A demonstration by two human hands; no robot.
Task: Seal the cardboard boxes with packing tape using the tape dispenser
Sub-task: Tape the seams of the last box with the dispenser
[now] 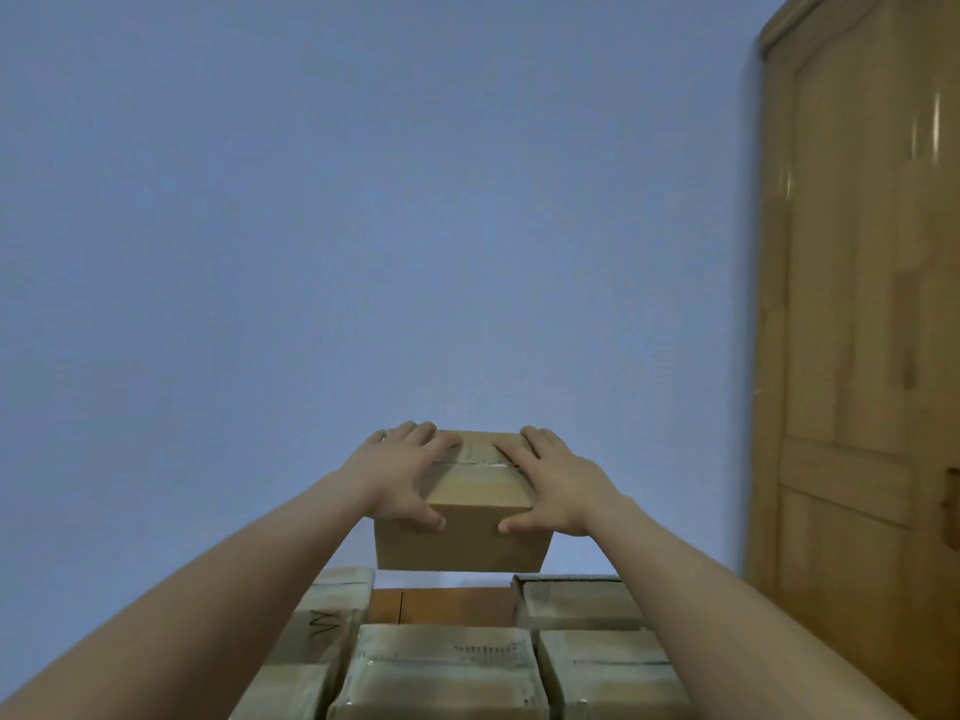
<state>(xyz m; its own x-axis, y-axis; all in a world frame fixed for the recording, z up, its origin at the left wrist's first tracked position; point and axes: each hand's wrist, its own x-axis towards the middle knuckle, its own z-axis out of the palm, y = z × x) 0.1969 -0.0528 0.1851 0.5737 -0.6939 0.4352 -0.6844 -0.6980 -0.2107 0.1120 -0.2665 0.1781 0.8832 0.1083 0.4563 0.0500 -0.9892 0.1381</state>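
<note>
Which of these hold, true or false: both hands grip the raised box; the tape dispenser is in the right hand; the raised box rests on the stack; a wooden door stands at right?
1. Both hands grip the raised box. True: left hand and right hand hold the box.
2. The tape dispenser is in the right hand. False: no dispenser in view.
3. The raised box rests on the stack. False: it is held above the lower boxes.
4. A wooden door stands at right. True.
</note>
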